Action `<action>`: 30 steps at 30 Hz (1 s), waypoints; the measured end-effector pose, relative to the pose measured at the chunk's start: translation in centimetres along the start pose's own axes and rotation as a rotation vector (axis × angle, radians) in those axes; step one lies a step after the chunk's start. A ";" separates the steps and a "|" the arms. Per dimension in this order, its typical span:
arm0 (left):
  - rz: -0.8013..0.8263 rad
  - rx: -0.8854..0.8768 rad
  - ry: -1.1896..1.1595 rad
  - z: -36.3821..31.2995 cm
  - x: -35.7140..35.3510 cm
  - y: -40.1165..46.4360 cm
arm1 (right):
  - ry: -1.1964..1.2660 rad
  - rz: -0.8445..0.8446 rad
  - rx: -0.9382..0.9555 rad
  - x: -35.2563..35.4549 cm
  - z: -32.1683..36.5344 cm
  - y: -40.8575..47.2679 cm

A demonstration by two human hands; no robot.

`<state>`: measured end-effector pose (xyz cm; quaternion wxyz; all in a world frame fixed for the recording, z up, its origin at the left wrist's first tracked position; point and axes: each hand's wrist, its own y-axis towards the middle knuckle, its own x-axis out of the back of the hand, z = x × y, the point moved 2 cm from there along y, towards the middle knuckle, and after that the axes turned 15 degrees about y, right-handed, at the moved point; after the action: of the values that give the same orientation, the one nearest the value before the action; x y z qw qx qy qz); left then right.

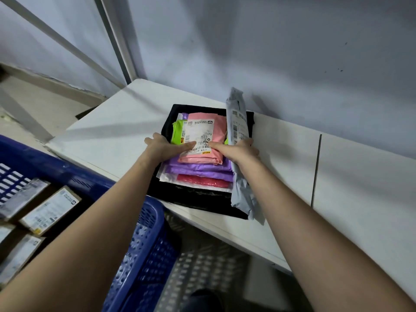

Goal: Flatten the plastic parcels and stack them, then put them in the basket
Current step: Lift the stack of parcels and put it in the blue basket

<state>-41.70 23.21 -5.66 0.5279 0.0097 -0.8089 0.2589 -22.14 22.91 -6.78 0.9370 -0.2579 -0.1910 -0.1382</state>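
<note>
We grip stacked flat plastic parcels (198, 158) on white surface (117, 122): left hand (164, 146), right hand (238, 152), fingers clamped on stack sides. Squeeze evenly, lift level toward blue plastic basket (144, 255) at left; grey parcel (240, 136) may slip.

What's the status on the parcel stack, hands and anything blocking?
Left hand and right hand grip the parcel stack from both sides, thumbs on the pink parcel. Stack sits on the white table. Grey parcel stands against right hand. Blue basket lower left.

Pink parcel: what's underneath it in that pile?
Under the pink parcel: a green one, purple ones, a red one, white ones, then a black one. Their middles are covered.
</note>
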 end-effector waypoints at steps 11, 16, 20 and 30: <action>-0.350 -0.083 -0.082 0.6 1.5 -7.0 | -0.106 0.050 0.129 0.9 2.1 -6.0; -0.467 -0.064 -0.127 3.4 5.7 -9.7 | -0.126 0.054 0.226 0.1 5.8 -10.6; -0.546 -0.043 -0.158 7.2 8.6 -11.2 | -0.149 0.077 0.307 -2.1 8.6 -14.3; -0.589 0.121 -0.182 21.8 13.9 -14.3 | -0.234 0.258 0.497 -12.9 11.3 -23.9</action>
<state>-62.23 5.08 5.41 0.5042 0.2979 -0.7983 0.1405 -45.41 11.27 6.90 0.9528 -0.0571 -0.2914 0.0634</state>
